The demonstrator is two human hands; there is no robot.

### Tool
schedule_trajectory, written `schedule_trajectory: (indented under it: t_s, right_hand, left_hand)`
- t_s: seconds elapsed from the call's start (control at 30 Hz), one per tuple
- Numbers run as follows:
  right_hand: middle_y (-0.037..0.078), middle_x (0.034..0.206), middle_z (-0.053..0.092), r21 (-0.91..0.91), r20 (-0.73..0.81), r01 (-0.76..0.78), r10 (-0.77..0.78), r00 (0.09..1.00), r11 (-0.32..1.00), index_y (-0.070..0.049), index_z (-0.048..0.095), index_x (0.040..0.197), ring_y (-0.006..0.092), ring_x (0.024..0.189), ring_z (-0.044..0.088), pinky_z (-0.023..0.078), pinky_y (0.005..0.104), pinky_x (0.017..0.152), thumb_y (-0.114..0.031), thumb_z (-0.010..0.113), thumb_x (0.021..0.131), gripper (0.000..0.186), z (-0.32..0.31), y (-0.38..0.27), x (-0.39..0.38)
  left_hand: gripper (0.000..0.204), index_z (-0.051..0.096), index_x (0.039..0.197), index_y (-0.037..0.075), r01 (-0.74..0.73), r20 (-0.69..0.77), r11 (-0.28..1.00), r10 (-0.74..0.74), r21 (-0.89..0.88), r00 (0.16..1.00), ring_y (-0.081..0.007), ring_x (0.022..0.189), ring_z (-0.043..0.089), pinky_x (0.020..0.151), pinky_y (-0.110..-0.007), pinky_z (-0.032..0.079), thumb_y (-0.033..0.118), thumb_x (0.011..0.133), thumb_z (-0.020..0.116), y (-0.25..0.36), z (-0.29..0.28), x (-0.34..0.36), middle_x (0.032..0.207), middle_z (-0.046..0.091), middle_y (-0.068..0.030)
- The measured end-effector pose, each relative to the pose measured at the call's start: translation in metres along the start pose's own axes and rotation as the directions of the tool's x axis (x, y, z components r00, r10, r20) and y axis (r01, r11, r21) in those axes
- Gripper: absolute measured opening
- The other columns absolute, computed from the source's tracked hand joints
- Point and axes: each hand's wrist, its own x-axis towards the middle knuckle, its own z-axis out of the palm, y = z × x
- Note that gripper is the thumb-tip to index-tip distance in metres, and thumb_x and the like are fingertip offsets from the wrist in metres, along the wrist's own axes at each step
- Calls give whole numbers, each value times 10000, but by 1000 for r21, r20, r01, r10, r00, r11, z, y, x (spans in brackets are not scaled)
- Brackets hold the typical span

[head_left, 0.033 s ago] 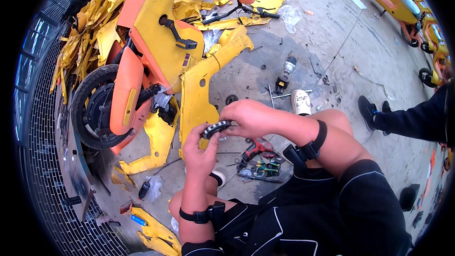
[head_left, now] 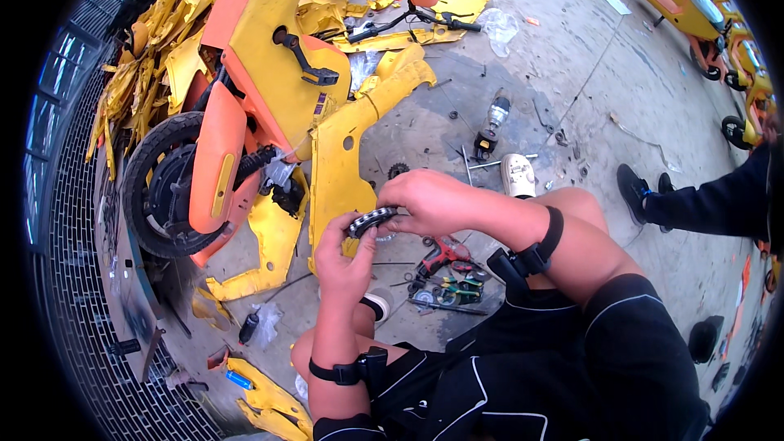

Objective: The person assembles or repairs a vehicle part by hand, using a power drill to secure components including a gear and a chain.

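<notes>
No legible text, no readable numbers

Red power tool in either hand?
No, the red power tool lies on the floor, and the left hand and right hand hold a dark curved part.

We hold 1 dark, curved part point(head_left: 369, 224), a row of pale, bead-like spots point(head_left: 378, 214) along its upper edge. It slants in our view, right end higher, its 2 ends pinched by our left hand point(head_left: 340, 256) and right hand point(head_left: 423, 198).
</notes>
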Motion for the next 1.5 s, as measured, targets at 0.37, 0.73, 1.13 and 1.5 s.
schedule_trajectory:
  t_s: [0.37, 0.73, 1.13, 1.5]
  right_hand:
    - [72, 937, 675, -101, -118, 147, -158, 980, 984, -74, 676, 987, 291, 976, 641, 483, 416, 868, -261, 761, 836, 255, 10, 2, -4]
    - [170, 1049, 645, -268, -148, 18, -60, 987, 963, -38, 669, 1122, 376, 1014, 644, 526, 470, 850, -474, 782, 783, 564, -13, 10, -34]
    - [173, 1004, 729, -152, -362, -598, 519, 774, 787, -47, 691, 1140, 355, 934, 683, 529, 448, 811, -458, 712, 871, 492, -177, -55, -376]
    - [245, 1264, 647, 830, -425, -376, -32, -904, -413, -19, 629, 1247, 379, 1177, 630, 507, 439, 998, -358, 663, 849, 524, -36, -409, -961]
  left_hand:
    - [294, 651, 1083, 2, 13, 19, 973, -18, 230, 1000, -235, 934, 674, 860, -345, 521, 48, 816, 764, 3, 7, 2, 1003, 700, -133]
    - [286, 634, 1128, -42, -26, 159, 962, -18, 271, 987, -210, 935, 638, 887, -338, 500, 66, 878, 718, -6, 23, 10, 1006, 678, -130]
    - [423, 589, 1175, -80, -364, 628, 869, 82, 336, 774, -423, 937, 621, 915, -448, 485, 161, 841, 683, -35, 104, 7, 1049, 667, -265]
    - [318, 643, 1043, -72, -452, 740, 768, -43, 454, 671, -330, 877, 615, 858, -440, 488, 119, 791, 679, -63, 109, 13, 963, 683, -221]
